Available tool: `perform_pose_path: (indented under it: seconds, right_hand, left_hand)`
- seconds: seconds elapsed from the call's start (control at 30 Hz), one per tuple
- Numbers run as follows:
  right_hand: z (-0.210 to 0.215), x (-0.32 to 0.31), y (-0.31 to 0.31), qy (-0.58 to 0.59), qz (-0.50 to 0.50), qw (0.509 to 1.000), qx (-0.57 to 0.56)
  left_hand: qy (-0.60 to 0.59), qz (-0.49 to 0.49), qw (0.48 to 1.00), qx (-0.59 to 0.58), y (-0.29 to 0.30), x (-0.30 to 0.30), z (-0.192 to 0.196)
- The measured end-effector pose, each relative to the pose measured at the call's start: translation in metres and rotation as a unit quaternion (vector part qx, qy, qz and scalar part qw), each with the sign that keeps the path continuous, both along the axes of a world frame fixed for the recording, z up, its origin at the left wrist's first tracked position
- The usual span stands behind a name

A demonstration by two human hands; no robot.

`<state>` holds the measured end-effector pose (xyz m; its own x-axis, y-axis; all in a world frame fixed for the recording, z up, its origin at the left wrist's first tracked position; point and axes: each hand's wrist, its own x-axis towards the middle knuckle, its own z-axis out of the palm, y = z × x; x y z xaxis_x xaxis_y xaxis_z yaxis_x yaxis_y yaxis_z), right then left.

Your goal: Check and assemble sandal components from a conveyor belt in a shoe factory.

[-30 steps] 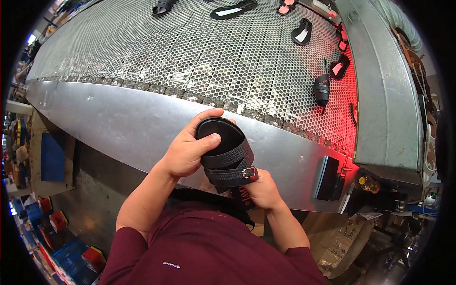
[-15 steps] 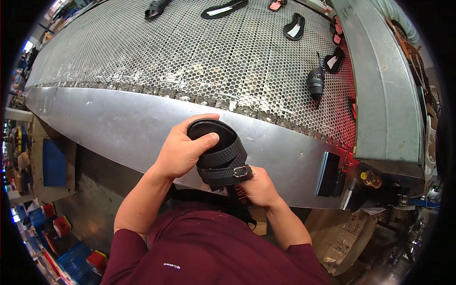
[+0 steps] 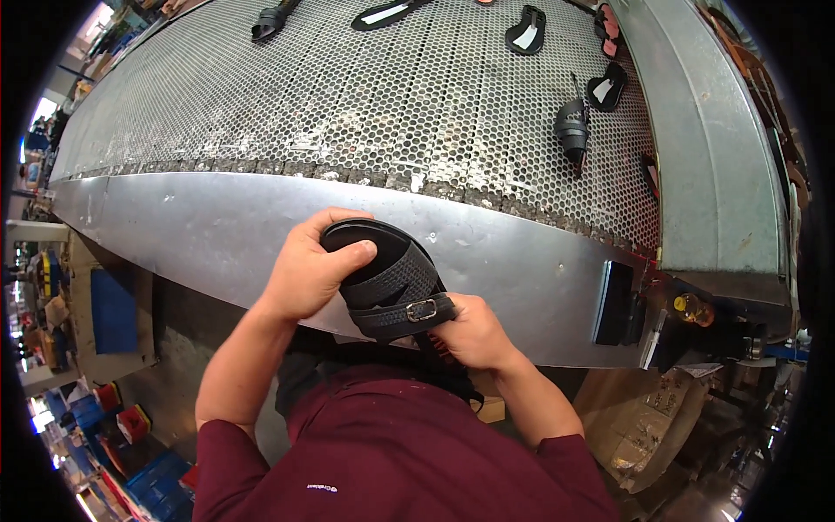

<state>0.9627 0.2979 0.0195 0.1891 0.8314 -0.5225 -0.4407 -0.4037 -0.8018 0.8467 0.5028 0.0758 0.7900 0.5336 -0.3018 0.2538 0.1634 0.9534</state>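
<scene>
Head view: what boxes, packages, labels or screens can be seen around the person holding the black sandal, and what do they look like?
Brown cardboard box: lower right on the floor, open, crumpled.
Blue crates: lower left, rectangular.
Red boxes: lower left, small, squarish.
Black box: fixed to the metal table front at right, rectangular.
White logo: small mark on the maroon shirt.
No screens show.

Both hands gripped a black sandal (image 3: 387,278) over the desk (image 3: 261,226): left hand (image 3: 309,270) on its toe, right hand (image 3: 470,331) by the buckle (image 3: 421,310).
</scene>
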Motion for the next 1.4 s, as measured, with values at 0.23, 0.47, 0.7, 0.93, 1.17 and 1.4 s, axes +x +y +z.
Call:
perform_pose_path:
  seconds: [0.23, 0.47, 0.7, 0.93, 1.17, 1.4]
  right_hand:
    - [-0.004, -0.005, -0.004, -0.145, 0.013, 0.986, 0.080]
    - [-0.006, 0.002, -0.011, -0.164, 0.042, 0.984, 0.062]
    - [-0.008, 0.010, -0.017, -0.092, 0.016, 0.992, 0.084]
    - [-0.035, 0.022, -0.026, -0.012, -0.029, 0.994, 0.105]
    - [-0.018, 0.029, -0.031, 0.028, -0.033, 0.995, 0.088]
    - [-0.018, 0.036, -0.041, 0.058, -0.003, 0.995, 0.085]
  left_hand:
    - [0.197, -0.279, 0.891, 0.299, 0.013, 0.025, 0.053]
    - [0.200, -0.246, 0.907, 0.278, 0.000, 0.029, 0.050]
    - [0.162, -0.203, 0.944, 0.203, 0.002, 0.032, 0.041]
    - [0.048, -0.056, 0.997, -0.004, -0.007, -0.004, -0.020]
    - [0.029, -0.047, 0.998, 0.024, -0.022, 0.001, -0.011]
    - [0.013, -0.055, 0.998, 0.028, -0.028, -0.002, -0.016]
